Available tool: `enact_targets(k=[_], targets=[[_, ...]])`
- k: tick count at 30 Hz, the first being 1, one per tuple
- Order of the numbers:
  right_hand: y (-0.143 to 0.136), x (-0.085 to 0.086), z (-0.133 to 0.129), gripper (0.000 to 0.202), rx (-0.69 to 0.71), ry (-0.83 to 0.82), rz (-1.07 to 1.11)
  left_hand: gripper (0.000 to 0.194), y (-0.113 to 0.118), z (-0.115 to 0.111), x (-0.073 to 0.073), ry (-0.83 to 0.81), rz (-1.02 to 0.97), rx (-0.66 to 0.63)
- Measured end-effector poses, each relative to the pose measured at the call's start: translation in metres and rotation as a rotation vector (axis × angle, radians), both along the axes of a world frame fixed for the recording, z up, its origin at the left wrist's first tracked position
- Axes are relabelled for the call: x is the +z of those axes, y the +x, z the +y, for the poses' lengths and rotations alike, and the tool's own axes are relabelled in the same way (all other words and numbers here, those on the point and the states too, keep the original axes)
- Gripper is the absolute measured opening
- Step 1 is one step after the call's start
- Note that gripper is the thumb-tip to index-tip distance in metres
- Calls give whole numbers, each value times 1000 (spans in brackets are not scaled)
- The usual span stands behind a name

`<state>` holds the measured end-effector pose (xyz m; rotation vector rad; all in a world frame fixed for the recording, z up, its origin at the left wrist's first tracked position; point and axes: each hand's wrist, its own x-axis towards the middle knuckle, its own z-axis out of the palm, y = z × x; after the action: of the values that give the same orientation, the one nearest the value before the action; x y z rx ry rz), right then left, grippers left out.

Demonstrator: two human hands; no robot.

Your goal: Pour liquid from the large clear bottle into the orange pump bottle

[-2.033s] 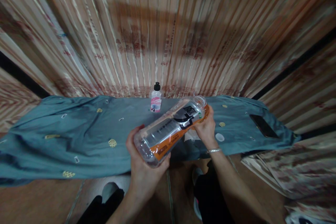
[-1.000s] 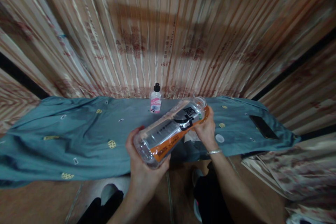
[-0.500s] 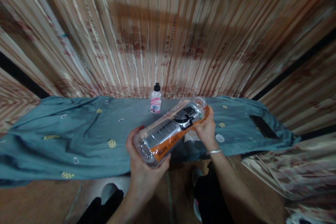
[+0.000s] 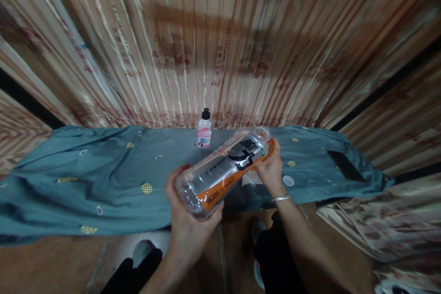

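A large clear plastic bottle (image 4: 220, 172) with an orange, black and silver label is held tilted above the cloth, its uncapped neck pointing up and to the right. My left hand (image 4: 189, 220) is wrapped round its base. Near the neck, my right hand (image 4: 270, 170) grips the other end; some of its fingers are hidden behind the bottle. Behind, a small clear bottle (image 4: 204, 132) with a black cap and pink-and-white label stands upright. Close to my right wrist lies a round whitish disc (image 4: 288, 180). Partly covered by my right hand and the bottle is a white paper-like piece (image 4: 251, 178).
A blue-green cloth (image 4: 113, 174) with yellow patterns covers the narrow table. A dark phone (image 4: 345, 166) lies at the right end. Patterned curtains (image 4: 220, 46) hang behind and at both sides, with dark bars at left and right. Below are my feet on a tiled floor.
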<state>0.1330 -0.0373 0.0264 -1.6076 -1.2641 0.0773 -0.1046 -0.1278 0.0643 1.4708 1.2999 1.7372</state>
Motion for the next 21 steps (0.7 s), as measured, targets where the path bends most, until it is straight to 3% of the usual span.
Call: enact_targets(k=[21], targets=[[-1, 2, -1, 88, 9, 5, -12, 89, 1, 1, -1, -5, -4, 7]])
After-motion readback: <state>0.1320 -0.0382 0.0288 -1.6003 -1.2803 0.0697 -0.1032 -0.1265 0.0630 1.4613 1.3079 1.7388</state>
